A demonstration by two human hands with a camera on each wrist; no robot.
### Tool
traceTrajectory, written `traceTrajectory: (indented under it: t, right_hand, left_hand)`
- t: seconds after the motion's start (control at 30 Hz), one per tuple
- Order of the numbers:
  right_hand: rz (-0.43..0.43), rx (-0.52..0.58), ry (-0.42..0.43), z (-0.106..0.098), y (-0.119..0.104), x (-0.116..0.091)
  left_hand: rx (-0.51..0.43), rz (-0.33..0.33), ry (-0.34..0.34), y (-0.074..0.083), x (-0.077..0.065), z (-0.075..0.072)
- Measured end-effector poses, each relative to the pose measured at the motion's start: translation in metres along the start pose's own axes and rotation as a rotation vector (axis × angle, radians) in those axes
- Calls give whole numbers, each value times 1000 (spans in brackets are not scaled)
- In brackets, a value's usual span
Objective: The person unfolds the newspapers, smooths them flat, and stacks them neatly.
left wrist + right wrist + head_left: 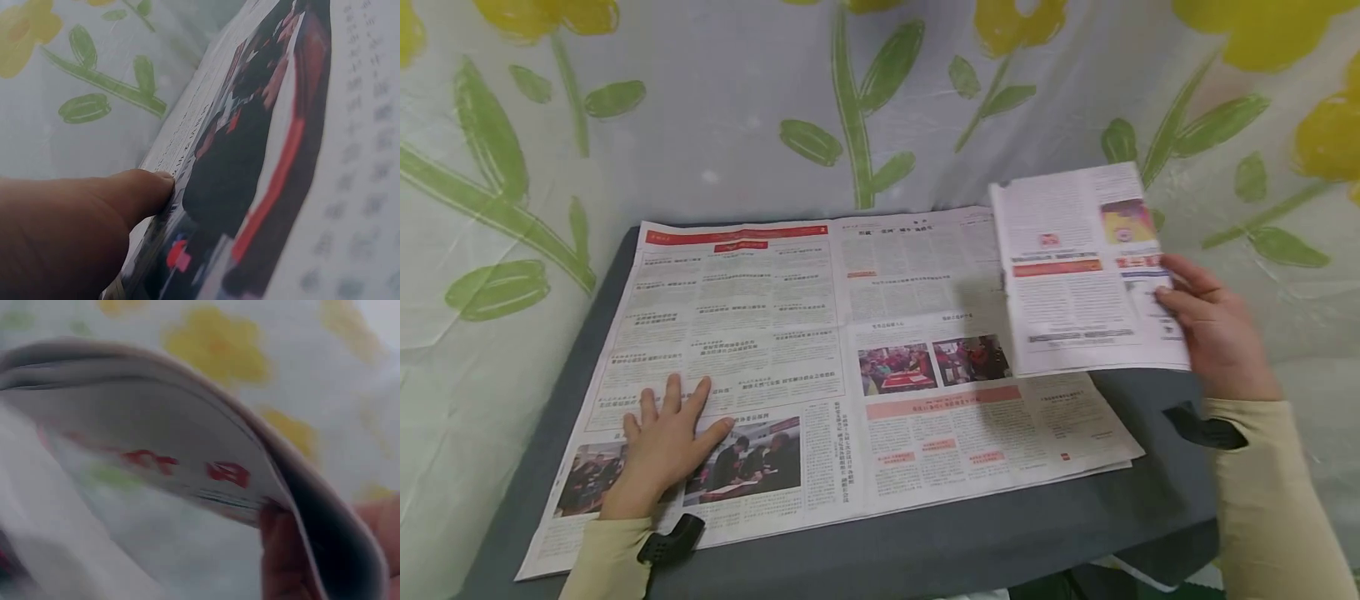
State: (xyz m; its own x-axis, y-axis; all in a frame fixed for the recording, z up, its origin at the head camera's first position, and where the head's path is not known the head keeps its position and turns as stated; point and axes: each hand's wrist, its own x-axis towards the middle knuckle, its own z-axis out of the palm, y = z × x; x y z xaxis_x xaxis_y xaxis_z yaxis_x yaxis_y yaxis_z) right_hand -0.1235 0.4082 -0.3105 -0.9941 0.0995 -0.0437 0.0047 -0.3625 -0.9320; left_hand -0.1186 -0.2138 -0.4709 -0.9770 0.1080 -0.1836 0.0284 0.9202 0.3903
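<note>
An open newspaper [767, 292] lies spread across the dark table. On its lower left part my left hand [662, 442] rests palm down, fingers spread. The left wrist view shows the thumb [140, 194] touching the page beside a printed photo. My right hand [1228, 342] grips a smaller folded newspaper [1067, 304] by its right edge, holding it raised over the right part of the open one. In the right wrist view its folded layers [156, 406] bow into a curve, pinched between fingers and thumb. The folded paper hides part of the open newspaper's right side.
The grey table [925, 550] shows along its front edge and at the right. A pale curtain [715, 117] with yellow flowers and green leaves hangs behind and at both sides. Black bands [672, 540] sit on both wrists.
</note>
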Motion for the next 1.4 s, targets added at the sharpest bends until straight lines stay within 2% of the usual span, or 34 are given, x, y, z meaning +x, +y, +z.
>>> traceTrajectory:
  t: [0.1, 0.2, 0.27, 0.4, 0.5, 0.6, 0.73, 0.87, 0.93, 1.0, 1.1, 1.23, 1.3, 1.4]
  right_hand:
    - [62, 47, -99, 59, 49, 15]
    - [152, -20, -101, 118, 102, 21]
    - [192, -82, -104, 146, 135, 23]
    - [240, -203, -68, 179, 188, 24]
    - [230, -335, -14, 183, 210, 23]
    - [190, -478, -4, 179, 220, 23]
    - [104, -738, -86, 171, 219, 18]
    - [-113, -1075, -180, 167, 211, 7]
    - [-218, -1171, -217, 169, 207, 3]
    - [-285, -1231, -263, 176, 204, -1]
    - [-292, -1281, -377, 193, 203, -7]
    - [-268, -1381, -567, 220, 215, -18]
    - [-261, -1437, -642, 231, 224, -22]
    - [-237, -1512, -689, 241, 237, -25]
  left_hand:
    - [4, -4, 12, -3, 0, -1]
    - [13, 8, 34, -4, 1, 0]
    - [13, 18, 48, -4, 1, 2]
    - [2, 22, 50, -2, 0, 4]
    - [-6, 18, 45, 1, 0, 6]
    - [-4, 16, 51, 2, 0, 5]
    - [-9, 8, 48, 1, 1, 3]
    - [-21, 21, 57, 0, 0, 2]
    - [-19, 49, 84, 4, -2, 0]
    - [-3, 98, 114, 14, -4, -3]
    - [25, 193, 121, 38, -6, -6]
    - [29, 266, 35, 70, -6, -3]
    - [23, 269, -4, 77, -4, 1]
    - [10, 269, -33, 79, 1, 8]
